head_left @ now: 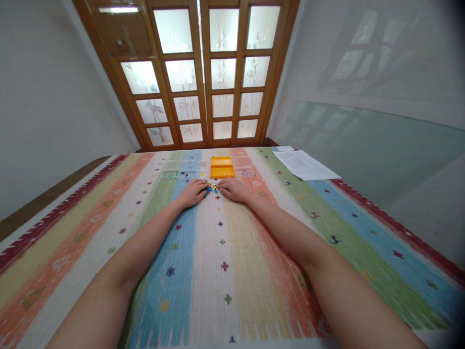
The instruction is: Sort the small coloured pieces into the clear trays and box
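Observation:
A small pile of tiny blue, yellow and dark pieces [211,190] lies on the striped tablecloth. My left hand [193,193] rests at the pile's left side, its fingers curved around that edge and touching pieces. From the right, my right hand [233,189] reaches the pile with its fingertips. Whether either hand pinches a piece is too small to tell. Just beyond the hands sits an orange two-part tray [222,172]. A clear box [176,169] with green, dark and yellow bits stands to its left, and another clear tray [247,170] with a few blue bits to its right.
White printed sheets [306,165] lie at the table's back right. The striped tablecloth [225,286] covers the table. A glass panel [348,140] leans along the right wall, and wooden doors with glass panes [223,72] stand behind the table.

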Available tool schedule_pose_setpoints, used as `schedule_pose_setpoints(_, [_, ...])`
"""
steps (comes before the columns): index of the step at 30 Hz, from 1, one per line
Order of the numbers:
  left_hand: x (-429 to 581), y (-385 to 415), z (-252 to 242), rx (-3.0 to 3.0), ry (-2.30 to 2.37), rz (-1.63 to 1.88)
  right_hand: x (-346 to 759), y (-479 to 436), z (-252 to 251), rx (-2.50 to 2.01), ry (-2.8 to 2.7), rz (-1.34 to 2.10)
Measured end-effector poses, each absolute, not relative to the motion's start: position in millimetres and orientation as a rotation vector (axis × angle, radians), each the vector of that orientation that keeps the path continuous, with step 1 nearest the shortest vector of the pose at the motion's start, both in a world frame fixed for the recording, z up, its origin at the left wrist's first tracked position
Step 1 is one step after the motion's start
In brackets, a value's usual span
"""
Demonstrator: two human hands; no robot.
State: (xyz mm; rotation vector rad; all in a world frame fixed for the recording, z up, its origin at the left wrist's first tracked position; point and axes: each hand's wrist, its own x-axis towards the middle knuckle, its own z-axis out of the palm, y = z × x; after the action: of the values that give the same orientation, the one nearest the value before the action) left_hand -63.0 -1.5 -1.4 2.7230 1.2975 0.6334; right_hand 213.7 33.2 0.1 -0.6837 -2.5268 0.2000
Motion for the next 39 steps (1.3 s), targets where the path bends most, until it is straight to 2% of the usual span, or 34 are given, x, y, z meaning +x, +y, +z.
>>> schedule_pose_setpoints(30, [-76.8,4.0,-2.6,2.707,1.415,0.749,211.2,37.0,-2.6,-0.721,-2.577,0.087])
schedule_pose_setpoints(39, [-77.6,3.9,-0.2,2.670,1.506,0.737,213.9,36.7,-0.4,-0.921,-2.476,-0.001])
